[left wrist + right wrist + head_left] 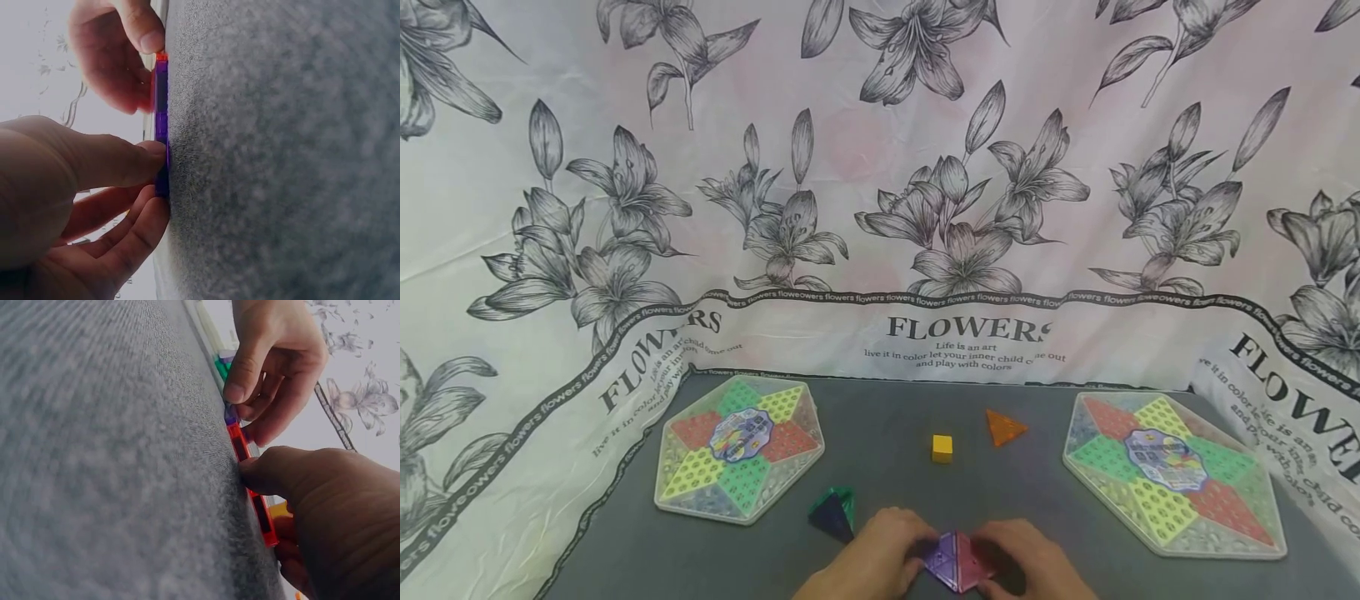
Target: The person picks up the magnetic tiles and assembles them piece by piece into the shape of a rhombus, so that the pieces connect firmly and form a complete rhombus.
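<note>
On the grey surface, a purple triangular tile [942, 562] and a red triangular tile [972, 565] lie flat, edge against edge. My left hand [876, 554] pinches the purple tile from its left side. In the left wrist view the thumb presses the near edge of the purple tile [162, 128], with curled fingers at its end. From the right, my right hand [1033, 558] grips the red tile between thumb and fingers. The right wrist view has the thumb on the long edge of the red tile [240, 447], and the fingertips behind it are partly hidden.
Beyond the hands stand a yellow cube [942, 448] and an orange triangular piece [1003, 427]. Dark blue and green pieces [833, 512] lie left of my left hand. Hexagonal patterned cases flank the work: a left case [681, 433] and a right case [1240, 454]. Flowered cloth [865, 208] hangs behind.
</note>
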The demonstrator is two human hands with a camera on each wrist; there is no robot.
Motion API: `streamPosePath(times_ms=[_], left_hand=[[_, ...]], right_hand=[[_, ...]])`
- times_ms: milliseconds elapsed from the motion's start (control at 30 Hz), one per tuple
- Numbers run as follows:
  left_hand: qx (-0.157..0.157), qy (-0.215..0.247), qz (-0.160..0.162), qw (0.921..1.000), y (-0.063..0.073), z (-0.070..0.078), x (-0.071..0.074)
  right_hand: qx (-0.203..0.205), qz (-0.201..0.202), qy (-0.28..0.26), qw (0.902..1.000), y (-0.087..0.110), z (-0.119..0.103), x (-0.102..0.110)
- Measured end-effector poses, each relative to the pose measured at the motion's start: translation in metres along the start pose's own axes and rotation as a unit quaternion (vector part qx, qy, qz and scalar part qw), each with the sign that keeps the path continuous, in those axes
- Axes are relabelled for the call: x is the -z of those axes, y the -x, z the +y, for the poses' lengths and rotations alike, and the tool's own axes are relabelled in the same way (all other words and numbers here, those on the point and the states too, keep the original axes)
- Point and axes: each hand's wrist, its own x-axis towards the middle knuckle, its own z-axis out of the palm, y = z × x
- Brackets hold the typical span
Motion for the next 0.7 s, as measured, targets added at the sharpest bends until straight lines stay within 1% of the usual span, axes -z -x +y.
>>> streamPosePath(times_ms=[67,133,200,233,300,333,367,400,433,467,533,567,667,700], left_hand=[[-0.003,0.001,0.005,1.0000,0.000,0.001,0.001],[-0.011,-0.004,0.015,0.9998,0.001,0.004,0.003],[-0.015,-0.004,0.022,0.9996,0.002,0.014,0.015],[-0.019,-0.004,0.028,0.9994,0.003,0.019,0.022],[-0.023,-0.007,0.031,0.9992,0.004,0.030,0.036],[-0.032,-0.014,0.036,0.9987,0.005,0.032,0.038],[-0.030,-0.008,0.036,0.9989,0.005,0.035,0.044],[-0.032,-0.009,0.036,0.9988,0.005,0.035,0.044],[-0.036,-0.011,0.037,0.9986,0.005,0.034,0.043],[-0.040,-0.015,0.038,0.9983,0.004,0.028,0.036],[-0.045,-0.013,0.042,0.9980,0.003,0.018,0.023],[-0.040,-0.010,0.039,0.9984,0.003,0.014,0.019],[-0.045,-0.020,0.041,0.9979,0.001,-0.001,0.000],[-0.043,-0.019,0.039,0.9982,0.001,-0.002,-0.002]], right_hand=[[-0.005,0.009,0.002,0.9999,0.001,0.001,-0.001],[-0.020,0.002,-0.011,0.9997,0.002,0.002,-0.001],[-0.034,-0.012,-0.037,0.9987,0.002,0.003,-0.001],[-0.032,-0.012,-0.040,0.9986,0.002,0.004,-0.001],[-0.021,-0.001,-0.050,0.9985,0.002,0.004,-0.002],[-0.017,0.007,-0.055,0.9983,0.002,0.003,-0.003],[-0.012,0.018,-0.059,0.9980,0.002,0.002,-0.003],[-0.007,0.029,-0.065,0.9975,0.002,0.001,-0.004],[-0.006,0.036,-0.074,0.9966,0.002,0.000,-0.005],[-0.012,0.038,-0.094,0.9948,0.001,-0.002,-0.005],[-0.030,0.029,-0.138,0.9895,0.001,-0.005,-0.005],[-0.039,0.023,-0.158,0.9863,0.001,-0.006,-0.004],[-0.059,-0.006,-0.226,0.9722,0.001,-0.007,-0.002],[-0.059,-0.011,-0.241,0.9686,0.001,-0.007,-0.002]])
